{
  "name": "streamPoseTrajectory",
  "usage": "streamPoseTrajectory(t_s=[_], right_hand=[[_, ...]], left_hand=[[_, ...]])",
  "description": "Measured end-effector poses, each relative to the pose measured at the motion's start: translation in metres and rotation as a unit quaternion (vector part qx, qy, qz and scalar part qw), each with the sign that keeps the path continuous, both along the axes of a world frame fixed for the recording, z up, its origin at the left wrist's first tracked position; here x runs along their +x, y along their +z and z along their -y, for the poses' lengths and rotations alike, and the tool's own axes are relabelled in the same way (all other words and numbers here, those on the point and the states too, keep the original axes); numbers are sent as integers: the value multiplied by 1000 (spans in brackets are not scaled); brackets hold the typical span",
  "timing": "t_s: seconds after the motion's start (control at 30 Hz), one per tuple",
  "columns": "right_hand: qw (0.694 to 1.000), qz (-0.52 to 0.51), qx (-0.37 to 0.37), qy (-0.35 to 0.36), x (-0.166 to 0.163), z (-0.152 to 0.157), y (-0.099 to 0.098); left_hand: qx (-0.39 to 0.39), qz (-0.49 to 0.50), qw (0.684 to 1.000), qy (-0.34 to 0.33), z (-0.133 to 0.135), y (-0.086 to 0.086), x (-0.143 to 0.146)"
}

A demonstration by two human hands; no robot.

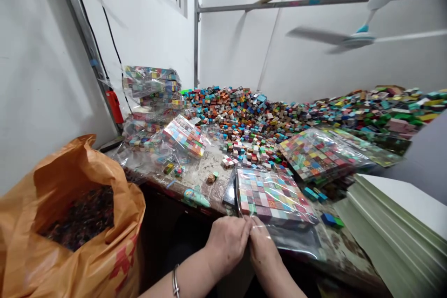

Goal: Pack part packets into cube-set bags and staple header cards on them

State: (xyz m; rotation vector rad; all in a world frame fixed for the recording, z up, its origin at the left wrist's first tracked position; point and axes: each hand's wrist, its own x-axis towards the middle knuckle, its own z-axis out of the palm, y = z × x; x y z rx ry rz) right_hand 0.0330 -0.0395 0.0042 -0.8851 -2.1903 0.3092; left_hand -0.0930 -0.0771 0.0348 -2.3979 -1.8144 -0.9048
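A clear plastic bag (296, 237) encloses a flat block of small colourful cubes (268, 195) at the table's front edge. At the bag's near left corner, my left hand (228, 242) and my right hand (261, 242) meet, knuckles together. Both are closed on the plastic, and their fingertips are mostly hidden. Under the bag's left side shows a dark flat plate (230, 191). Just right of the bag lie a few loose blue blocks (315, 194).
Loose cubes heap (244, 111) along the back wall. Bagged blocks stack (150, 98) at the left, and another bagged block (317, 153) lies at the right. An orange sack (129, 195) stands front left. Pale green sheets (384, 223) jut in at the right. A fan (359, 39) hangs above.
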Motion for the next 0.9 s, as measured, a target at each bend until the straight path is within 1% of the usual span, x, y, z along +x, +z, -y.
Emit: streamPoseTrajectory(t_s=[0.07,0.1,0.17,0.23,0.3,0.43,0.53,0.6,0.7,0.73,0.77,0.8,0.83,0.9], right_hand=[[1000,7,-15,18,2,-4,12],[999,7,-37,26,4,-5,19],[993,3,-113,41,8,-4,31],[981,-10,-189,49,10,-3,40],[973,-23,-225,34,9,-3,41],[970,-36,-239,-16,2,-6,35],[972,-38,-230,-30,0,-8,33],[973,-36,-226,-35,1,-8,31],[981,-42,-189,-33,4,-10,22],[984,-45,-172,-28,5,-11,18],[986,-49,-155,-24,6,-12,14],[989,-51,-140,-18,6,-13,10],[990,-51,-133,-14,7,-13,8],[991,-45,-127,-11,7,-12,6]], left_hand=[[-1,-9,1000,-17,3,-1,0],[-3,-12,999,-31,4,0,0],[-4,-17,998,-64,6,2,-1],[-4,-22,996,-89,7,5,-1],[-10,-25,995,-100,8,8,-2],[-28,-30,994,-101,6,8,-3],[-40,-26,993,-104,7,7,-3],[-66,2,991,-118,9,6,-5],[-136,90,975,-149,12,7,-11],[-158,122,970,-142,10,9,-16],[-168,152,967,-118,6,12,-22],[-163,173,968,-79,0,17,-28],[-146,191,970,-29,-10,22,-36],[-68,187,978,62,-36,36,-49]])
